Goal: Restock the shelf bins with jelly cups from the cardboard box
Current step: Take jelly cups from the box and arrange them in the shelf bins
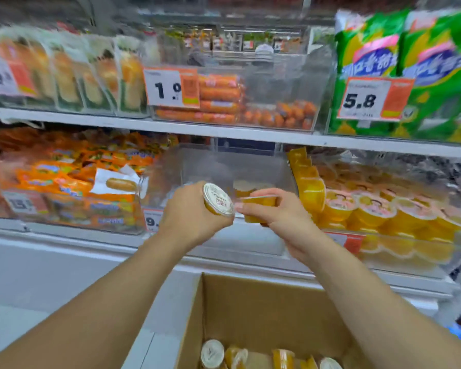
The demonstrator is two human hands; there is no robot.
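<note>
Jelly cups: two are being held up in front of the clear middle bin (288,166) on the lower shelf. Left hand (194,214) is grasping one cup (218,199) w/ foil lid tilted toward the camera; right hand (280,218) is pinching a second cup (260,205) on its side, fingers curled round the rim. That bin is looking nearly empty, only a couple of cups (246,187) sitting at the bottom. Neighbouring bin (410,241) to the right is sitting full of similar cups. Cardboard box (250,310) is sitting below the arms, more cups (250,355) lying loose inside.

Risks, judging from here: both hands are crowding the same opening, so cups could be knocking together and one slipping. The bin's front wall is transparent & hard to read, so a cup may be clipping it and dropping. Frame is blurry, so exact clearance is unclear.
</note>
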